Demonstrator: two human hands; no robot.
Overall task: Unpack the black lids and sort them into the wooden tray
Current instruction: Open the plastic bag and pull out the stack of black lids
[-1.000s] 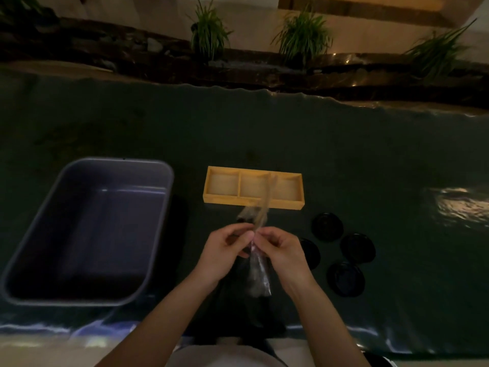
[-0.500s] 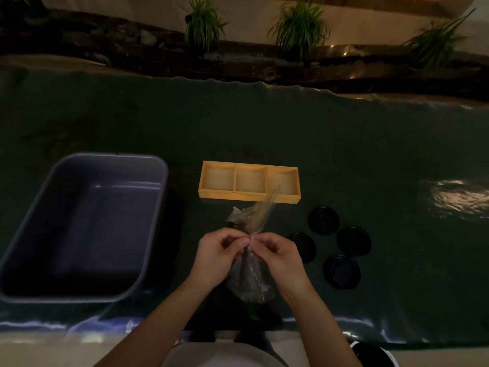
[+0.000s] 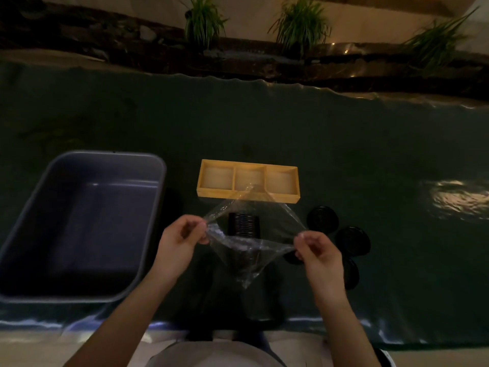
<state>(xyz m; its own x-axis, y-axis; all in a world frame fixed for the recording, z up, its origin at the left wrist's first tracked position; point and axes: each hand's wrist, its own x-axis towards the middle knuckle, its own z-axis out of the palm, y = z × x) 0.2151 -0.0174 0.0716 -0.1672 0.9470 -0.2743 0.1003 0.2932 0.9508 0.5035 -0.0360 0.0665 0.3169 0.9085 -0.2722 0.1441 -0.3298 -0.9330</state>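
A clear plastic wrap (image 3: pixel 246 247) is stretched wide between my two hands above the table. My left hand (image 3: pixel 180 242) pinches its left edge and my right hand (image 3: pixel 317 250) pinches its right edge. A stack of black lids (image 3: pixel 243 224) shows through the wrap, near its far side. The wooden tray (image 3: pixel 214 193) with three bare compartments lies just beyond. Several loose black lids (image 3: pixel 322 219) lie on the table to the right, partly behind my right hand.
A large grey plastic tub (image 3: pixel 156 197) stands at the left, nothing visible inside. The table wears a dark green cloth (image 3: pixel 370 154). Its near edge runs below my forearms. Potted plants (image 3: pixel 301 25) line a ledge beyond the far edge.
My hands have moved apart, pulling the bunched wrap open into a wide sheet. The stack of black lids has come into sight through it.
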